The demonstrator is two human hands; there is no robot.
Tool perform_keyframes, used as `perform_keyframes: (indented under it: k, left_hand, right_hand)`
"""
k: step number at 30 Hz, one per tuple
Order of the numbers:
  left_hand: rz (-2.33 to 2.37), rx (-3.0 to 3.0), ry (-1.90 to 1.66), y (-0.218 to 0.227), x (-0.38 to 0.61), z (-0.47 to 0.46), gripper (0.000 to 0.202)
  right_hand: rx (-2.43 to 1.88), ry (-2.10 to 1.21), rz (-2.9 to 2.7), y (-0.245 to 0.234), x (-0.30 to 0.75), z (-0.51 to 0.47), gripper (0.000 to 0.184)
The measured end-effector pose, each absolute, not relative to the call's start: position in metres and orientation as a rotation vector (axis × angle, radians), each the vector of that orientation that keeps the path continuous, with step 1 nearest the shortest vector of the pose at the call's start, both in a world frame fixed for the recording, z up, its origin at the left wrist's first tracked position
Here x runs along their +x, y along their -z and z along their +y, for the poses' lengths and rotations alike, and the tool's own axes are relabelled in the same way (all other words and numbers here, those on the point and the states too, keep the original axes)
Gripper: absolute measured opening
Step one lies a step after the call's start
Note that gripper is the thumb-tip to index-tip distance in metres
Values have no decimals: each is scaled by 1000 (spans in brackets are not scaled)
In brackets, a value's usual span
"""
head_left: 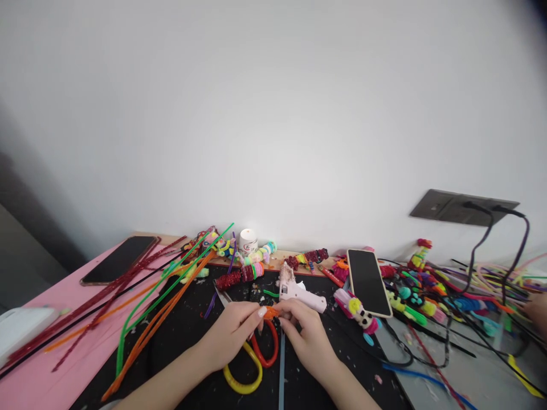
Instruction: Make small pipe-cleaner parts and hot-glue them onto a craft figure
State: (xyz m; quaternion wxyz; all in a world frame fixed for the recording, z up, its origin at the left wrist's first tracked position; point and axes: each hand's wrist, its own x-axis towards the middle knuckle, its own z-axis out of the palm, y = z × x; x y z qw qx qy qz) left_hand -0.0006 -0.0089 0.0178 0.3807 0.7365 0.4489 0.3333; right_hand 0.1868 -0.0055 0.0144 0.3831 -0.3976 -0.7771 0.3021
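Observation:
My left hand (233, 330) and my right hand (305, 333) meet at the middle of the black mat (188, 353). Both are closed, fingertips pinching a small orange pipe cleaner piece (272, 311) between them; its exact shape is partly hidden by the fingers. Under and just in front of my left hand lies a pair of scissors (243, 389) with one yellow and one red handle loop, its blades partly covered. Right behind the fingers rests a pale pink glue gun (303, 296), nozzle end brownish. A dark red tinsel roll (231, 279) lies behind my left hand.
Long pipe cleaners (158, 319) spread at left over pink board, near a dark phone (122, 259). A white-framed phone (368, 282) and a pipe cleaner doll (361, 313) lie right. Cords run from a wall socket (464, 208). Another person's hand (537, 313) shows at the right edge.

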Motion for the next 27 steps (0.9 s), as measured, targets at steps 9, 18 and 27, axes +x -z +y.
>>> perform_keyframes:
  k: [9,18,27]
  left_hand:
    - [1134,1779,-810,-15,1,-9,45]
    - [1092,1701,-791,-16,2,-12,46]
    - [1063,1620,-763,-15,4,-11,47]
  right_hand:
    - [-947,-797,-2020,-15,188,-7,31]
    - [-963,-789,-2034,-14,187,-7,26]
    - [-980,-790,-2025,-16,185,-10,24]
